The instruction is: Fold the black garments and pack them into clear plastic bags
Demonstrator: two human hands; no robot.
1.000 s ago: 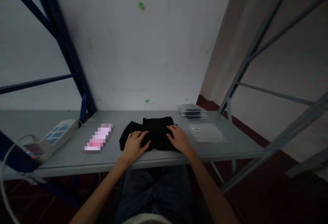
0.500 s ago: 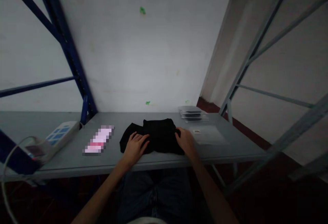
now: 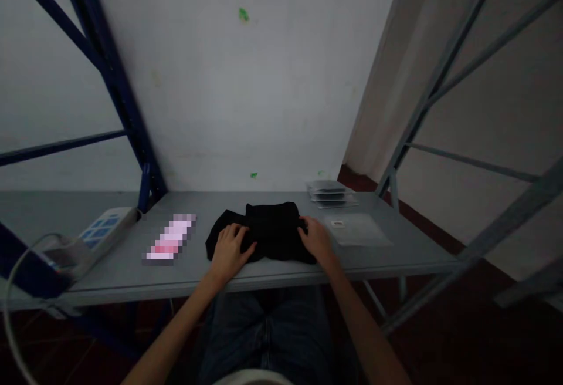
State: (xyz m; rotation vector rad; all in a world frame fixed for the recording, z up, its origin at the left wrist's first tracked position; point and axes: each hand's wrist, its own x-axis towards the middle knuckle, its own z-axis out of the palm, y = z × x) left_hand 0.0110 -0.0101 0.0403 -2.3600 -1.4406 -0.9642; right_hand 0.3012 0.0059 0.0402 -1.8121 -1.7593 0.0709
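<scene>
A black cloth garment (image 3: pixel 275 229) lies folded in a bundle near the front edge of the grey table (image 3: pixel 264 278). My left hand (image 3: pixel 231 250) rests on the garment's left part, its thumb spread away from the fingers. At the right edge of the cloth, my right hand (image 3: pixel 315 238) has its fingers bent and pressed together on the fabric, pinching it.
A clear plastic bag (image 3: pixel 360 231) with a small label lies right of the garment, and a stack of packets (image 3: pixel 332 194) sits behind it. On the left are a blurred-out pink phone-like object (image 3: pixel 172 237) and a power strip (image 3: pixel 103 232). Metal posts rise at both sides.
My left hand's fingers have drawn closer together and its thumb stands further apart. My right hand and the garment look nearly the same.
</scene>
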